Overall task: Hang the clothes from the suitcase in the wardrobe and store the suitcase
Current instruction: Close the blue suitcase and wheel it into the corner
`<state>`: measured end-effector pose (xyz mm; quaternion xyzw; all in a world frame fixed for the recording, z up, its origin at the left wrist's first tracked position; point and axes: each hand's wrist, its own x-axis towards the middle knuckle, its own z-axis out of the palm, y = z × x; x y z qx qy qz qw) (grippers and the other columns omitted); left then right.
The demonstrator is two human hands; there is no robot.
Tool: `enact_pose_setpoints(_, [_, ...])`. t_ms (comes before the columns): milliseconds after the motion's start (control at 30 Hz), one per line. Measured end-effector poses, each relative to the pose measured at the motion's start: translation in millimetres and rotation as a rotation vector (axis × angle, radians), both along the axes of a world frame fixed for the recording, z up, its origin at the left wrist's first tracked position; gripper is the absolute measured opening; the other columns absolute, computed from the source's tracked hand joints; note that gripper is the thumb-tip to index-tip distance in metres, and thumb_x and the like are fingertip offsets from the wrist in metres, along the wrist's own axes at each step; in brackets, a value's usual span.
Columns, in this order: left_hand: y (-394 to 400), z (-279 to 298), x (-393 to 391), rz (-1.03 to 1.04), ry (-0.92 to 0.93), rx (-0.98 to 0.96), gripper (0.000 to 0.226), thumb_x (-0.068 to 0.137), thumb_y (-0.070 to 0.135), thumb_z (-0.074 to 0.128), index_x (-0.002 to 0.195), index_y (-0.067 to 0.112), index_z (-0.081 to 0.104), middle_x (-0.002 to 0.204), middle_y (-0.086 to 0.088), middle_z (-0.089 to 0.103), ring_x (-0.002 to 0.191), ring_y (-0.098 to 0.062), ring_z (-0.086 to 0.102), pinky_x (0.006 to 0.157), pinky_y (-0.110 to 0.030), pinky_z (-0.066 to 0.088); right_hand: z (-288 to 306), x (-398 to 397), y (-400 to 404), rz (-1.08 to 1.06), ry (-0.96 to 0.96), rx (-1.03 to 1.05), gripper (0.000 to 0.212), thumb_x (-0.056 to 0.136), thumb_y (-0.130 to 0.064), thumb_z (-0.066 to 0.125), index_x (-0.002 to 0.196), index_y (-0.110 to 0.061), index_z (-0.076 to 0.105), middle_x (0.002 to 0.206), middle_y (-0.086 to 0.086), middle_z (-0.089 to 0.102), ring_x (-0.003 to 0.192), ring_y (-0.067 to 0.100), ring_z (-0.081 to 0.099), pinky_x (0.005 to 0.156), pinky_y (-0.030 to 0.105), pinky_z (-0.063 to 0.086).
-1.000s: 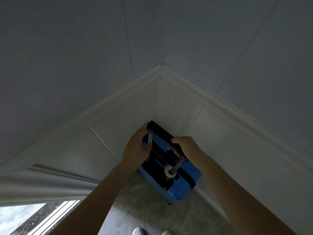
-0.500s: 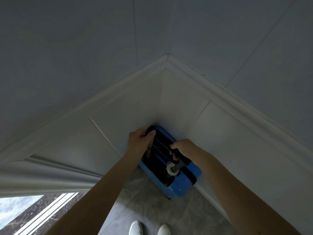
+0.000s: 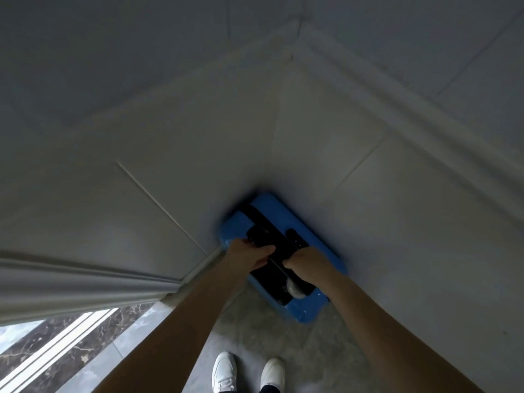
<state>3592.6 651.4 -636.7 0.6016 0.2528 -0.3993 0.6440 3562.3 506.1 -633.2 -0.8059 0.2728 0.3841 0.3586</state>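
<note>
A blue hard-shell suitcase [image 3: 309, 231] with a black top panel stands upright on the floor, tucked into the corner where two white panelled walls meet. Its black pull handle [image 3: 272, 245] is pushed down almost level with the top. My left hand [image 3: 249, 252] grips the handle's left end and my right hand [image 3: 307, 263] grips its right end, both pressing down from above. A whitish tag or wrap sits on the handle post just below my right hand. No clothes or wardrobe are in view.
White panelled walls [image 3: 170, 165] close in left and right of the suitcase. A white moulding and a dark marble threshold with light rails [image 3: 56, 344] lie at lower left. My white shoes [image 3: 246, 370] stand on the grey tiled floor just behind the suitcase.
The extended pull handle has slid down into the suitcase under both hands. My view has tipped downward, so my shoes now show.
</note>
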Motion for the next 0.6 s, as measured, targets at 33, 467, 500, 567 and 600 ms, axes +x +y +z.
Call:
enact_pose_setpoints(33, [-1.5, -7.9, 0.4, -0.028, -0.035, 0.002, 0.046, 0.078, 0.004, 0.071, 0.119, -0.009, 0.054, 0.115, -0.019, 0.063, 0.093, -0.021, 0.064, 0.077, -0.022, 0.056, -4.1, 0.2, -0.8, -0.049, -0.032, 0.008, 0.024, 0.085, -0.022, 0.055, 0.066, -0.008, 0.051, 0.065, 0.003, 0.049, 0.065, 0.017, 0.05, 0.058, 0.026, 0.038])
enact_pose_setpoints(467, [-25.4, -15.7, -33.2, 0.155, -0.399, 0.406, 0.065, 0.072, 0.02, 0.078, 0.117, 0.017, 0.031, 0.108, -0.007, 0.049, 0.087, -0.017, 0.056, 0.067, -0.022, 0.046, -14.7, -10.5, -6.4, -0.2, -0.345, 0.024, 0.033, 0.08, -0.032, 0.068, 0.099, -0.004, 0.067, 0.089, 0.008, 0.067, 0.092, 0.024, 0.063, 0.088, 0.037, 0.051])
enact_pose_setpoints(500, [-26.1, -15.9, -29.9, 0.216, -0.218, 0.308, 0.059, 0.074, 0.019, 0.077, 0.115, 0.011, 0.036, 0.107, -0.01, 0.055, 0.088, -0.02, 0.059, 0.068, -0.024, 0.048, -14.5, -11.2, -8.3, -0.213, -0.343, 0.035, 0.028, 0.08, -0.032, 0.069, 0.098, -0.011, 0.066, 0.086, -0.002, 0.063, 0.092, 0.018, 0.061, 0.088, 0.033, 0.05])
enact_pose_setpoints(567, [-28.5, -16.2, -27.3, 0.184, -0.023, 0.129, 0.043, 0.081, 0.014, 0.07, 0.117, 0.002, 0.049, 0.104, -0.012, 0.064, 0.089, -0.02, 0.065, 0.071, -0.024, 0.052, -16.2, -14.6, -13.8, -0.268, -0.343, 0.121, 0.011, 0.082, -0.027, 0.067, 0.088, -0.018, 0.066, 0.079, -0.009, 0.06, 0.087, 0.014, 0.06, 0.08, 0.027, 0.049])
enact_pose_setpoints(600, [-29.4, -16.3, -28.0, 0.148, -0.035, 0.08, 0.035, 0.085, 0.009, 0.064, 0.116, 0.002, 0.052, 0.101, -0.011, 0.067, 0.088, -0.018, 0.066, 0.071, -0.023, 0.053, -17.3, -17.5, -16.4, -0.31, -0.345, 0.176, 0.004, 0.083, -0.024, 0.066, 0.084, -0.02, 0.065, 0.079, -0.009, 0.061, 0.086, 0.015, 0.06, 0.077, 0.025, 0.047])
